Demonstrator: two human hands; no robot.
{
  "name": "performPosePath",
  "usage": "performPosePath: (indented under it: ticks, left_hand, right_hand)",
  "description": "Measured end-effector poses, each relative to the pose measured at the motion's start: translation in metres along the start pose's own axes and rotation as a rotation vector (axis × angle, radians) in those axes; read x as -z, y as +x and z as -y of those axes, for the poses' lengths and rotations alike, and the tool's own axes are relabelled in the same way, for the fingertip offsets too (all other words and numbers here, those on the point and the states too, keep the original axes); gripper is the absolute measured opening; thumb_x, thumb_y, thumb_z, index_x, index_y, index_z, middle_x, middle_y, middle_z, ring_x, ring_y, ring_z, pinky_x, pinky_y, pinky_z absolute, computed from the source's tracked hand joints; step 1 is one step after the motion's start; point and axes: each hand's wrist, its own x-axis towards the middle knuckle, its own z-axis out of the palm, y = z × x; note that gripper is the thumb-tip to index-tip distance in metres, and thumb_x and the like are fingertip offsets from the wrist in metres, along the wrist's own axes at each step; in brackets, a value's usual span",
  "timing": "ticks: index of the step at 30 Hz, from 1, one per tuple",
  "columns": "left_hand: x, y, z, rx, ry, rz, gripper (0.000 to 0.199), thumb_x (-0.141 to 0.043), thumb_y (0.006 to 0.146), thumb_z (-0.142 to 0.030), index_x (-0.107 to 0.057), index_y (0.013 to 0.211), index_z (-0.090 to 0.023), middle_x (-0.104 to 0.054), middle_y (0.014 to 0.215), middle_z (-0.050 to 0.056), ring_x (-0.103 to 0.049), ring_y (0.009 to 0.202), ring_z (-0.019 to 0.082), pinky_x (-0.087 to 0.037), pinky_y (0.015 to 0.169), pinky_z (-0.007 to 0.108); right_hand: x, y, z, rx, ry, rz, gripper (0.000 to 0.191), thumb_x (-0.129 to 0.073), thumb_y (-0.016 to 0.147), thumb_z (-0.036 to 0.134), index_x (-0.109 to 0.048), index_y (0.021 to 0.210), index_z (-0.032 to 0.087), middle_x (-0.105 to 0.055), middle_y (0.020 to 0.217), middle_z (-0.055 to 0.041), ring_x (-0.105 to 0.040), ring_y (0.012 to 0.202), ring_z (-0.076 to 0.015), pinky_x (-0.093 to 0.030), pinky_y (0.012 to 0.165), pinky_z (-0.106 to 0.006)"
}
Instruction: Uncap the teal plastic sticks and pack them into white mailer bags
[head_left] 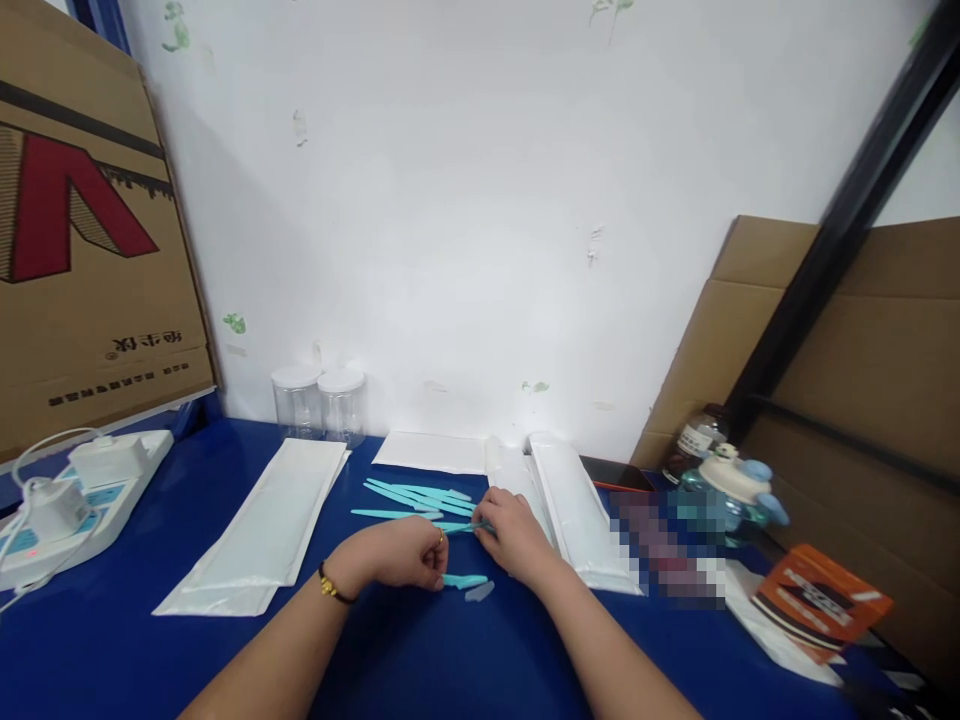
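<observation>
On the blue table [420, 650] lie several thin turquoise sticks [409, 492] in a loose group. My left hand [409, 553] is closed on a turquoise stick [466, 580], whose wider end sticks out to the right of the fingers. A small translucent cap [479, 591] rests just beside that end. My right hand [512, 530] is closed at the right end of another turquoise stick [454, 527], with its fingertips around it. White packets lie to the left [262, 520] and to the right [581, 515] of the hands.
Two clear jars [298, 405] with white lids stand by the wall. A white power strip [97, 510] with cables is at the far left. On the right are a brown bottle [694, 440], a teal bottle [731, 490], an orange pouch [821, 603] and cardboard [727, 330].
</observation>
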Motion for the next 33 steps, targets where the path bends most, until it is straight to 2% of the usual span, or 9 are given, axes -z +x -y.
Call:
performPosePath:
  ticks: [5,9,12,15,17,20,22,28,33]
  left_hand:
    - [0.0,0.002,0.006,-0.001,0.029,-0.11,0.018,-0.055,0.07,-0.029,-0.063,0.083,-0.021,-0.061,0.068,-0.002,-0.052,0.058,0.012,-0.034,0.048,0.02]
    - [0.002,0.004,0.003,-0.02,0.127,-0.259,0.014,-0.056,0.071,-0.03,-0.063,0.079,-0.021,-0.061,0.072,-0.001,-0.053,0.064,0.013,-0.034,0.052,0.021]
    - [0.009,0.003,-0.003,-0.02,0.185,-0.503,0.02,-0.056,0.074,-0.039,-0.062,0.079,-0.02,-0.06,0.075,0.001,-0.053,0.068,0.016,-0.036,0.058,0.024]
    - [0.013,0.001,-0.005,-0.11,0.163,-0.691,0.032,-0.052,0.078,-0.042,-0.06,0.1,-0.022,-0.059,0.095,0.004,-0.053,0.083,0.018,-0.039,0.07,0.026]
    - [0.013,0.002,-0.004,-0.175,0.154,-0.605,0.028,-0.052,0.079,-0.039,-0.063,0.099,-0.022,-0.06,0.096,0.004,-0.054,0.086,0.018,-0.039,0.073,0.025]
    - [0.011,0.003,-0.001,-0.189,0.122,-0.404,0.022,-0.051,0.079,-0.034,-0.069,0.08,-0.02,-0.062,0.078,0.002,-0.055,0.074,0.015,-0.038,0.064,0.022]
    - [0.01,0.003,0.001,-0.171,0.067,-0.335,0.022,-0.052,0.077,-0.033,-0.069,0.077,-0.019,-0.063,0.073,0.001,-0.054,0.068,0.013,-0.036,0.059,0.021]
    - [0.012,-0.003,0.001,-0.128,-0.036,-0.214,0.022,-0.054,0.072,-0.034,-0.07,0.075,-0.018,-0.063,0.068,0.0,-0.05,0.06,0.011,-0.035,0.052,0.019]
    - [0.021,-0.009,0.016,-0.069,-0.026,-0.222,0.021,-0.056,0.069,-0.032,-0.07,0.072,-0.017,-0.064,0.066,0.0,-0.051,0.06,0.012,-0.036,0.052,0.02]
  right_hand:
    - [0.003,0.001,-0.001,-0.029,0.12,-0.095,0.01,-0.054,0.081,0.02,-0.063,0.083,0.021,-0.059,0.088,-0.0033,-0.054,0.083,-0.0168,-0.037,0.077,-0.03]
    - [0.01,0.0,-0.007,-0.223,0.373,-0.158,0.015,-0.053,0.08,0.03,-0.065,0.081,0.02,-0.06,0.076,-0.002,-0.053,0.068,-0.0151,-0.04,0.064,-0.026]
    - [0.017,-0.001,-0.008,-0.334,0.622,-0.092,0.023,-0.058,0.075,0.038,-0.065,0.08,0.016,-0.06,0.067,-0.0017,-0.052,0.062,-0.0142,-0.04,0.059,-0.025]
    - [0.019,-0.003,-0.004,-0.339,0.841,0.022,0.028,-0.063,0.071,0.042,-0.065,0.077,0.014,-0.06,0.065,-0.0012,-0.052,0.061,-0.0129,-0.04,0.058,-0.023]
    - [0.019,-0.005,0.0,-0.339,0.897,0.078,0.029,-0.065,0.069,0.042,-0.066,0.075,0.014,-0.061,0.064,-0.0009,-0.051,0.06,-0.0122,-0.039,0.058,-0.023]
    - [0.019,-0.007,0.003,-0.347,0.901,0.138,0.027,-0.067,0.067,0.04,-0.067,0.073,0.014,-0.06,0.061,-0.0004,-0.05,0.058,-0.0113,-0.038,0.057,-0.022]
    - [0.019,-0.009,0.004,-0.333,0.897,0.18,0.024,-0.068,0.066,0.037,-0.068,0.072,0.014,-0.06,0.06,0.0001,-0.049,0.056,-0.0107,-0.037,0.055,-0.022]
    - [0.019,-0.009,0.007,-0.354,0.895,0.255,0.021,-0.07,0.063,0.035,-0.069,0.067,0.014,-0.064,0.064,-0.0016,-0.053,0.06,-0.012,-0.039,0.056,-0.022]
    - [0.024,-0.011,-0.002,-0.409,0.954,0.266,0.024,-0.073,0.058,0.036,-0.069,0.066,0.013,-0.065,0.063,-0.0026,-0.056,0.061,-0.0134,-0.042,0.061,-0.024]
